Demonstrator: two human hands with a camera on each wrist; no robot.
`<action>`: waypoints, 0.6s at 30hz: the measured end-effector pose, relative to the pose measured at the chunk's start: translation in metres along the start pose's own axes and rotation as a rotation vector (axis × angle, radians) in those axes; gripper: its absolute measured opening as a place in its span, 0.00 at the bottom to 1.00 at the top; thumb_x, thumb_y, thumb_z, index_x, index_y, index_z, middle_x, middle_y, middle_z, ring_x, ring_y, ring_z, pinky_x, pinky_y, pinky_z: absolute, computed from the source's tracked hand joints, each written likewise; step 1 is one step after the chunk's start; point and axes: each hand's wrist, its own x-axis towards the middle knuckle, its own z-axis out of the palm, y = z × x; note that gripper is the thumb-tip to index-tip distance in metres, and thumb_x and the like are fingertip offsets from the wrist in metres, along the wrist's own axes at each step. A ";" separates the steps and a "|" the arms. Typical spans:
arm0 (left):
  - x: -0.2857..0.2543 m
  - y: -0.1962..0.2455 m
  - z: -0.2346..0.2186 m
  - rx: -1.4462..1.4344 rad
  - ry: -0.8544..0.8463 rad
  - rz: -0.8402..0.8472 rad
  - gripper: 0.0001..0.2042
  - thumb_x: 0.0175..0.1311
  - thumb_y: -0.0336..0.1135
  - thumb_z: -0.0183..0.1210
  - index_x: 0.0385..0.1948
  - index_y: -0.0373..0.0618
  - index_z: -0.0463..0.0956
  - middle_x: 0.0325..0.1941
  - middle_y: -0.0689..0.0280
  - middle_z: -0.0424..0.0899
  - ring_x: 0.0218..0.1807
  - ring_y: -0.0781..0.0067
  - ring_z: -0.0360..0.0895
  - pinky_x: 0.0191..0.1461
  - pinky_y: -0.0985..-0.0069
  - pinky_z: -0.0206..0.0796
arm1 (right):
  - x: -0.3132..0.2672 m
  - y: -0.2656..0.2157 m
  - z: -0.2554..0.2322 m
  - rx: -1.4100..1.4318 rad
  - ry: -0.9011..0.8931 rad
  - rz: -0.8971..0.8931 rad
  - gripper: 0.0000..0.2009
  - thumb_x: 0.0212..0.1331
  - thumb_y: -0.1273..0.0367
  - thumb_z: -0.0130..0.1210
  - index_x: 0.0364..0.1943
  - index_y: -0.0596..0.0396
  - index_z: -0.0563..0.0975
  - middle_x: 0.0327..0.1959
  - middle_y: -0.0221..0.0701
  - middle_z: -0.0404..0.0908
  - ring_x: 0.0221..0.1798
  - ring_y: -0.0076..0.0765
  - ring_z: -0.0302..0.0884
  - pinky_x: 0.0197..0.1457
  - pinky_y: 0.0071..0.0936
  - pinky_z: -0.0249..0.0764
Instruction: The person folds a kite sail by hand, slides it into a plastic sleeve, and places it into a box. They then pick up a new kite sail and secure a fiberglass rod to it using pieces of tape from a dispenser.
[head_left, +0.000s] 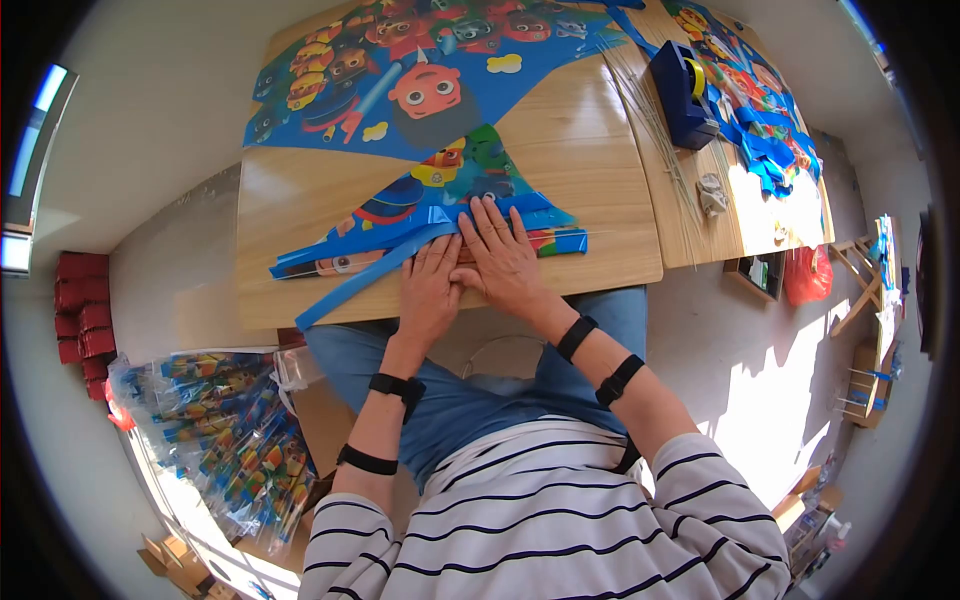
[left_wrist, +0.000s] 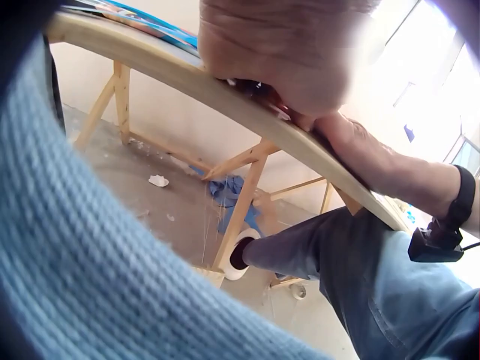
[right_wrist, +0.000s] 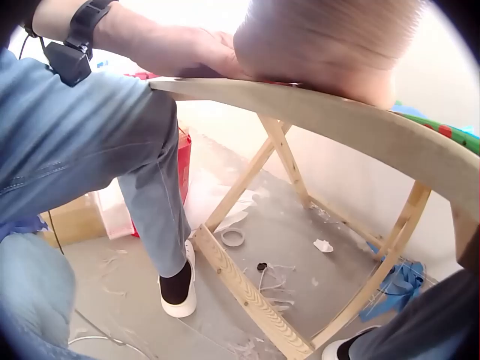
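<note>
Seated person at a wooden table, both hands on a printed cartoon kite lying flat on the tabletop.

Left hand: flat, fingers straight and together, palm down on the kite's near corner, beside the table's front edge. Right hand: flat too, fingers spread, pressing the same corner just right of the left hand; the two hands touch side by side. Neither pinches anything as far as the head view shows. The wrist views show only the heels of the hands at the table edge, so the fingertips cannot be checked there.

Under the fingertips runs a blue strip, tape or edging, I cannot tell which, slanting from the kite's tail point down-left past the table edge.

Judgement: the step in hand looks like smoothing or pressing down the strip along the kite's lower edge. The next move would call for even pressure slid along the strip without wrinkling the thin film, one hand anchoring the sheet.

Other items: blue tape dispenser on the far right of the table, a bundle of thin sticks beside it, further kite sheets beyond. Packaged kites are heaped on the floor at the left.
</note>
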 end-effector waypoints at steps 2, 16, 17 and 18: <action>0.000 0.001 -0.006 -0.040 -0.038 -0.010 0.29 0.66 0.34 0.58 0.71 0.45 0.67 0.75 0.61 0.67 0.73 0.56 0.64 0.75 0.54 0.53 | -0.001 0.000 0.000 0.004 -0.019 0.002 0.42 0.66 0.42 0.51 0.76 0.56 0.62 0.82 0.45 0.51 0.85 0.51 0.44 0.83 0.55 0.37; 0.051 -0.057 -0.087 -0.138 0.245 -0.248 0.14 0.54 0.31 0.69 0.44 0.44 0.83 0.37 0.59 0.83 0.45 0.53 0.79 0.51 0.58 0.68 | -0.001 -0.003 -0.010 0.006 -0.055 0.010 0.43 0.64 0.42 0.54 0.75 0.58 0.61 0.81 0.48 0.53 0.85 0.53 0.42 0.84 0.55 0.37; 0.063 -0.056 -0.074 -0.178 0.240 -0.110 0.14 0.53 0.32 0.70 0.43 0.45 0.83 0.36 0.60 0.83 0.44 0.53 0.79 0.50 0.58 0.68 | 0.000 -0.003 -0.010 0.013 -0.052 0.008 0.43 0.65 0.42 0.53 0.75 0.58 0.61 0.80 0.48 0.53 0.85 0.53 0.42 0.84 0.55 0.37; 0.072 -0.057 -0.065 -0.128 0.169 -0.068 0.14 0.52 0.32 0.70 0.42 0.44 0.82 0.38 0.61 0.83 0.44 0.54 0.79 0.49 0.60 0.68 | 0.001 -0.003 -0.010 0.001 -0.045 0.010 0.43 0.65 0.41 0.52 0.75 0.58 0.61 0.80 0.48 0.54 0.84 0.53 0.43 0.84 0.55 0.37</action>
